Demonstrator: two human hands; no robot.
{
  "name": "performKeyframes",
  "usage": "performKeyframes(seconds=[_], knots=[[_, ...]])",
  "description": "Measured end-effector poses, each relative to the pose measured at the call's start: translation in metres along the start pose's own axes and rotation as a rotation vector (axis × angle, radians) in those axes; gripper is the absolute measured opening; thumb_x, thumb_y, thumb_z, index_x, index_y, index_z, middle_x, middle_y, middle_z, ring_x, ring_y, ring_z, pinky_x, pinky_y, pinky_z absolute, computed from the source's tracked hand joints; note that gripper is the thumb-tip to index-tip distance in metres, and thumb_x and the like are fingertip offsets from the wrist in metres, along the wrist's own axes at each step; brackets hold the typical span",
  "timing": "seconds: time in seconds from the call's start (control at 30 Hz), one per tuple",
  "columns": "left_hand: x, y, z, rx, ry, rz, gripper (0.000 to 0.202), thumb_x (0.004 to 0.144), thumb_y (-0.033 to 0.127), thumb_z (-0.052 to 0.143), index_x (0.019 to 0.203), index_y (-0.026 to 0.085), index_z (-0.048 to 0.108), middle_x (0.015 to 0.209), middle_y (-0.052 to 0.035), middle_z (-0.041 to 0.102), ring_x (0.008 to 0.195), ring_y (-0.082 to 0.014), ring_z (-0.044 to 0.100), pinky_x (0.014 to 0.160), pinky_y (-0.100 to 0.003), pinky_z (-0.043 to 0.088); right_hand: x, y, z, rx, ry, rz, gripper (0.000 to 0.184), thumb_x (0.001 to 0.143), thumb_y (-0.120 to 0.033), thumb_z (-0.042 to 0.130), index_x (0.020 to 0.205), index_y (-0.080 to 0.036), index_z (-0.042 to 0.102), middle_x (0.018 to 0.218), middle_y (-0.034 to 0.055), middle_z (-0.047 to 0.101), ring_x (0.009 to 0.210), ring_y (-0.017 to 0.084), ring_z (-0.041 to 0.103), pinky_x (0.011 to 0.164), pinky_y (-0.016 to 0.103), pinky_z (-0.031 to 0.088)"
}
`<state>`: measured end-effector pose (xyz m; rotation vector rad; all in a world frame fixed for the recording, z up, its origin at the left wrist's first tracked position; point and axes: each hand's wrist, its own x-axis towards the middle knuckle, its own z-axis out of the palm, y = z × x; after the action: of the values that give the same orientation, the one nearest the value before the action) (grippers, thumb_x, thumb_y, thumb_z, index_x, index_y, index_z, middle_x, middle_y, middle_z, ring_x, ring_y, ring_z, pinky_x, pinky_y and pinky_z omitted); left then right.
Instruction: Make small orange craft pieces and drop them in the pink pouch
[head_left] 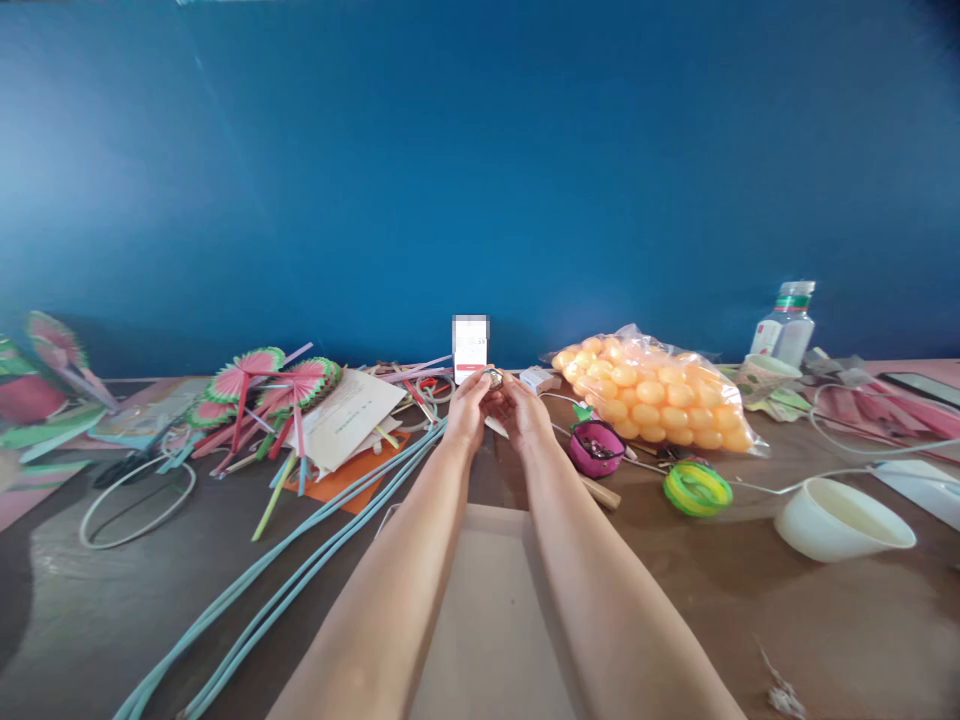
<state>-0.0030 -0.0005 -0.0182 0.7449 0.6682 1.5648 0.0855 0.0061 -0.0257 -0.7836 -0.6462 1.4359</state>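
Note:
My left hand (pixel 468 404) and my right hand (pixel 519 404) meet in front of me at the middle of the table. Between their curled fingertips is a small shiny roundish object (pixel 493 377); its kind is too small to make out. Just behind the hands a phone (pixel 471 350) with a lit white screen stands upright near the blue wall. Below my forearms lies a beige board or tray (pixel 491 610). To the right of my right hand sits a small purple pouch (pixel 595 447) with tiny dark pieces inside.
Pink-and-green paper fans (pixel 247 375), white paper sheets (pixel 349 415) and pale blue cords (pixel 300 545) lie left. On the right are a clear bag of orange balls (pixel 660 395), a yellow-green round container (pixel 697 490), a white cup (pixel 840 520) and a bottle (pixel 786 325).

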Motion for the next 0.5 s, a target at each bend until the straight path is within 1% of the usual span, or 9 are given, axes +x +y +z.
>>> performKeyframes(seconds=[0.17, 0.33, 0.5], knots=[[0.0009, -0.0001, -0.0004, -0.003, -0.001, 0.006, 0.03, 0.074, 0.026, 0.077, 0.1, 0.013, 0.072, 0.085, -0.0053, 0.07, 0.063, -0.0088, 0.06, 0.063, -0.021, 0.05, -0.0033, -0.003, 0.0019, 0.042, -0.002, 0.017, 0.03, 0.07, -0.035, 0.076, 0.097, -0.024, 0.074, 0.076, -0.0012, 0.072, 0.061, 0.013, 0.062, 0.06, 0.027, 0.055], [0.0019, -0.002, -0.0005, -0.014, 0.012, -0.009, 0.028, 0.074, 0.026, 0.077, 0.099, 0.013, 0.072, 0.083, -0.0052, 0.07, 0.063, -0.0092, 0.061, 0.063, -0.021, 0.051, -0.007, -0.0058, 0.0061, 0.032, 0.033, 0.03, 0.026, 0.072, -0.035, 0.075, 0.095, -0.023, 0.073, 0.078, -0.0008, 0.073, 0.063, 0.014, 0.063, 0.06, 0.027, 0.055], [0.0015, -0.0002, 0.0016, -0.08, 0.043, -0.048, 0.022, 0.076, 0.024, 0.074, 0.093, 0.011, 0.069, 0.078, -0.0053, 0.069, 0.061, -0.0093, 0.06, 0.062, -0.021, 0.05, -0.0072, -0.0056, 0.0081, 0.007, 0.059, 0.063, 0.029, 0.074, -0.042, 0.073, 0.095, -0.022, 0.073, 0.083, 0.0, 0.073, 0.066, 0.014, 0.064, 0.058, 0.025, 0.053]])
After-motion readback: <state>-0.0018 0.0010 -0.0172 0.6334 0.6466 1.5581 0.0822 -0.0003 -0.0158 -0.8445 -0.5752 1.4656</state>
